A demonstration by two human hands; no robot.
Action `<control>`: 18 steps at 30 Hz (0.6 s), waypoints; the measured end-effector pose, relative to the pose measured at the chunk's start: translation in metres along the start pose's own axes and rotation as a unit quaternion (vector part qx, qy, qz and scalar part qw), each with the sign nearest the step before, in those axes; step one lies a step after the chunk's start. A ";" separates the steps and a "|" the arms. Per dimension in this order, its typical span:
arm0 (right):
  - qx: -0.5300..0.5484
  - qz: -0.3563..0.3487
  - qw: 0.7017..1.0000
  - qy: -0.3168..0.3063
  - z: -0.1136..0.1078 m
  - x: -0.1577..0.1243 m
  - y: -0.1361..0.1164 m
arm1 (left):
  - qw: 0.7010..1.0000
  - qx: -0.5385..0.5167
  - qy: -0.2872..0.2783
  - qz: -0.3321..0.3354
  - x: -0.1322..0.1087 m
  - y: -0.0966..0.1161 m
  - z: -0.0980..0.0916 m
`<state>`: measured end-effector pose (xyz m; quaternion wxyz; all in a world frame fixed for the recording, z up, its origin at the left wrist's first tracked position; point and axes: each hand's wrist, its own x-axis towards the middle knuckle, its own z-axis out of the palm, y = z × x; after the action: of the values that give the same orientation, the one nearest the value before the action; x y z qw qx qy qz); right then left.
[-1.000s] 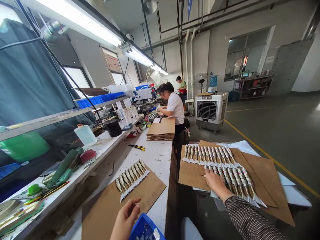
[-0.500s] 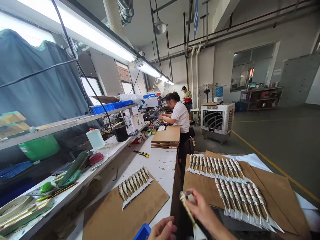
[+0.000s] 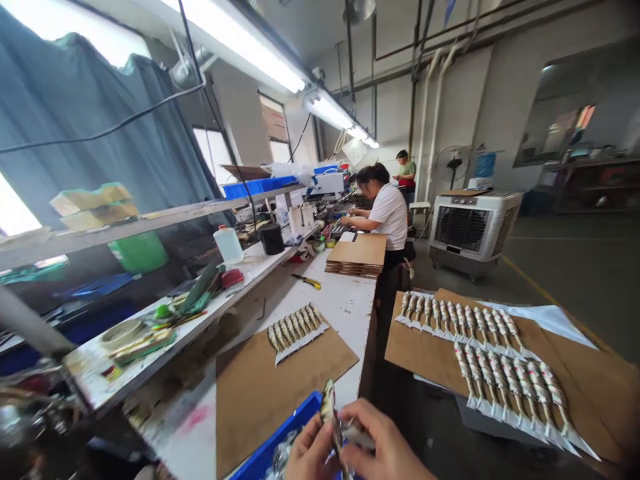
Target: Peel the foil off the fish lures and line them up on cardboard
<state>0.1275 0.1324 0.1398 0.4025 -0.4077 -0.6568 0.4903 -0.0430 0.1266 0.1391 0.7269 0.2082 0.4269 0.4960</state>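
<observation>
Striped fish lure (image 3: 329,412), upright, seemingly tail-down

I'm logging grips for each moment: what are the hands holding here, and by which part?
Both hands, left hand and right hand, hold one fish-shaped lure by its lower end; its upper end sticks up free above the blue bin.

A factory hall with pale grey walls (image 3: 453,107) and a smooth grey floor (image 3: 590,267). Long tube lights (image 3: 250,47) run overhead above a long white desk (image 3: 345,303). A dark curtain (image 3: 100,133) hangs on the left beside a bright window (image 3: 215,153). A metal shelf (image 3: 150,220) runs above the desk. A white air cooler (image 3: 470,230) and a standing fan (image 3: 455,163) sit by the far wall. Pipes (image 3: 425,87) climb the wall to the ceiling.
</observation>
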 end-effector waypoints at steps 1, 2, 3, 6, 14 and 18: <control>-0.003 0.006 1.000 0.010 -0.002 -0.002 -0.006 | 1.000 0.003 0.002 0.010 -0.009 0.005 0.004; -0.004 0.018 1.000 0.017 -0.003 -0.004 -0.010 | 1.000 0.009 -0.003 0.019 -0.018 0.010 0.008; -0.005 0.033 0.999 0.016 -0.004 -0.005 -0.013 | 0.999 0.017 -0.008 0.029 -0.025 0.014 0.012; -0.042 0.053 0.997 -0.028 -0.004 -0.008 -0.016 | 0.999 0.014 0.003 0.029 -0.041 0.019 0.016; -0.084 0.049 0.992 -0.086 0.013 -0.012 -0.017 | 0.999 -0.049 0.016 -0.015 -0.064 0.003 0.002; -0.100 0.058 0.989 -0.092 0.017 -0.015 -0.009 | 0.995 -0.087 0.008 -0.040 -0.070 0.001 -0.002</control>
<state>0.1155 0.1112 0.1437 0.2681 -0.4368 -0.7121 0.4798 -0.0551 0.0637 0.1677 0.7584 0.1228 0.3953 0.5034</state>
